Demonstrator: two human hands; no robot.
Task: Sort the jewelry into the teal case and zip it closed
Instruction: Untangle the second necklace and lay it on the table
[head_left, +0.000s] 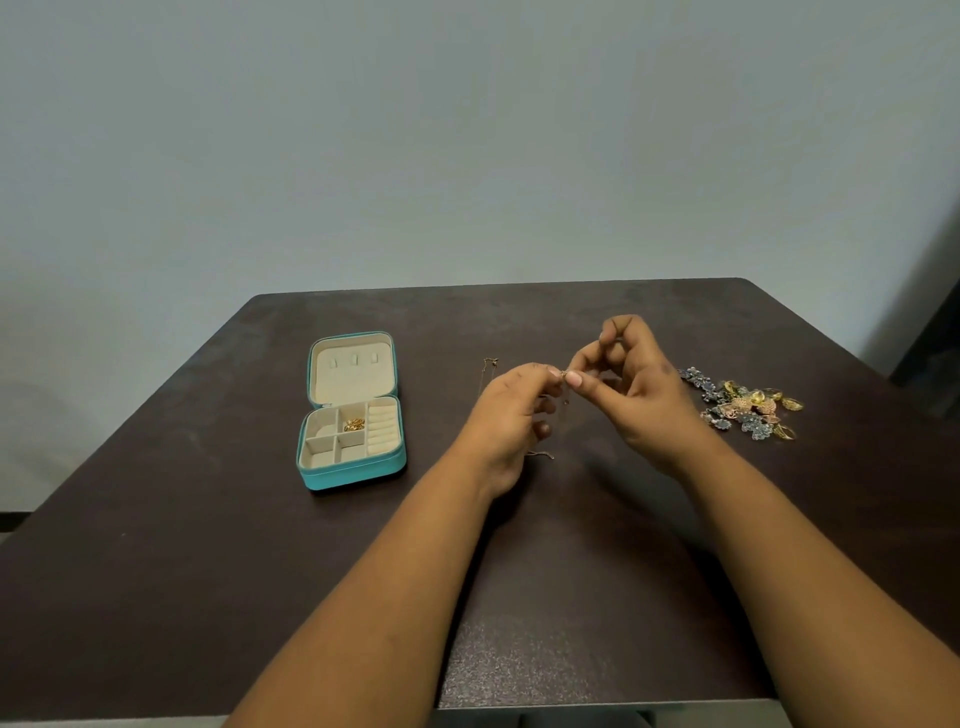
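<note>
The teal case lies open at the left of the table, its cream lid tilted back. A small gold piece sits in one of its middle compartments. My left hand and my right hand meet above the table's middle and both pinch a thin gold chain between fingertips. Part of the chain hangs down, and its end trails below my left hand. Another thin chain lies on the table just left of my hands. A pile of blue, pink and gold jewelry lies right of my right hand.
The dark table ends at a far edge against a pale wall. A dark object stands off the table's right side.
</note>
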